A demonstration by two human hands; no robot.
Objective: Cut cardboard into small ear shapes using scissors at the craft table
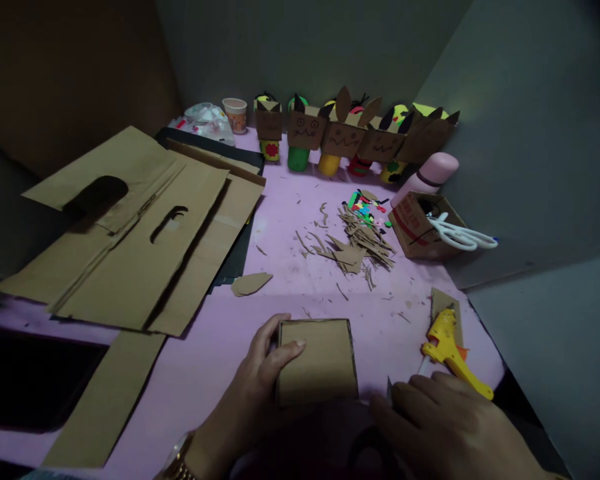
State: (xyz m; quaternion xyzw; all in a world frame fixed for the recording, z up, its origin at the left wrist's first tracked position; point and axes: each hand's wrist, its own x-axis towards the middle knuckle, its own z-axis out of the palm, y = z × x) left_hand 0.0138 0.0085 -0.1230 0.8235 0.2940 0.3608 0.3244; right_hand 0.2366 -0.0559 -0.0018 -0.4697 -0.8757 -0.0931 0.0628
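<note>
A small square cardboard piece [316, 360] lies on the pink table [220, 333] near the front edge. My left hand [253, 393] holds its left edge, thumb on top and fingers curled round the side. My right hand [445, 420] is closed at the piece's lower right corner, pinching a small thin blade-like thing [389, 392] that I cannot make out clearly. A yellow glue gun [450, 347] lies just beyond my right hand, resting on a cardboard scrap.
Large cut cardboard sheets [130, 233] cover the left side. A heap of cardboard scraps [360, 243] lies mid-table. A row of cardboard figures [350, 137] stands at the back. A small box with white scissors [460, 233] and a pink bottle [430, 173] sit right.
</note>
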